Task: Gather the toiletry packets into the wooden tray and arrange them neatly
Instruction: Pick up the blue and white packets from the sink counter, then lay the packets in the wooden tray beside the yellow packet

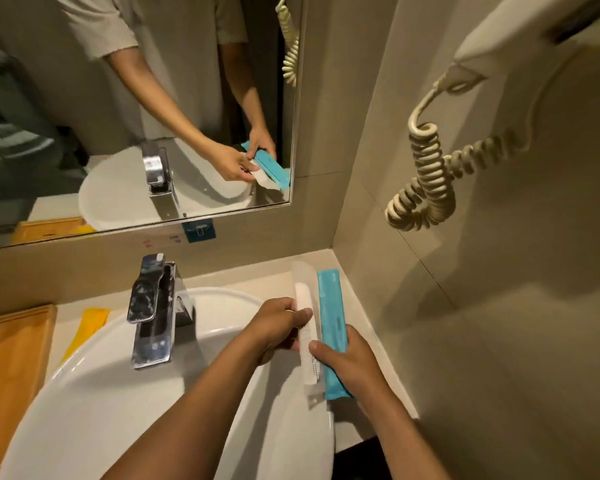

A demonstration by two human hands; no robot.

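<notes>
A long blue packet (332, 317) and a clear packet with a white comb (305, 327) lie side by side at the sink's right rim. My right hand (343, 358) grips the lower part of the blue packet, its thumb pressing on the comb packet. My left hand (278, 323) pinches the comb packet's upper half from the left. The wooden tray (11, 358) sits far left on the counter. A yellow packet (90, 323) lies between the tray and the basin.
A chrome faucet (153, 313) stands behind the white basin (118, 410). The mirror (136, 109) covers the back wall. A wall hairdryer with a coiled cord (426, 174) hangs on the right wall. A small blue sticker (198, 231) sits under the mirror.
</notes>
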